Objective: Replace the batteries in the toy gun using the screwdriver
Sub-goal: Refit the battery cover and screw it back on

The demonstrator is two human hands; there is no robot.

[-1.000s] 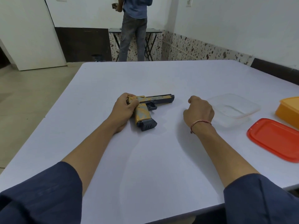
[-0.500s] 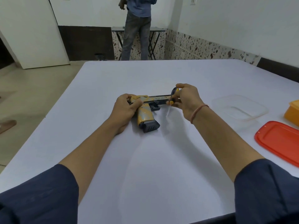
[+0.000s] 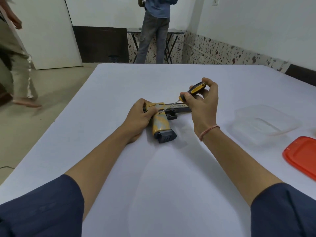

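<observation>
Sleeves of dark blue cloth covered both upper arms, closest to the camera. Past them, the left hand (image 3: pixel 140 115) was closed over the back end of the toy gun (image 3: pixel 162 120), pressing it flat on the table (image 3: pixel 119 168). The gun lay on its side near the middle of the table, with its grip pointing back toward the person and its barrel pointing right.

The right hand (image 3: pixel 201 103) was curled around the black and yellow handle of the screwdriver (image 3: pixel 186 95). The thin metal tip slanted down to the top of the grip, just by the left thumb. It looked like it was on a screw, but the screw was too small to see.

The gun looked like hard, light plastic. It would likely slide on the smooth table, so holding it down at the back seemed wise. The skinny tip could slip off and poke the thumb.

To the right sat a clear tub (image 3: pixel 263 124) and a red lid (image 3: pixel 302 154), well apart from the gun.

Farther off were a pale floor, white walls with a speckled strip low down, and a white door. One person (image 3: pixel 155 28) stood at a small folding table. Another person (image 3: pixel 15 53) was blurry at the left edge.
</observation>
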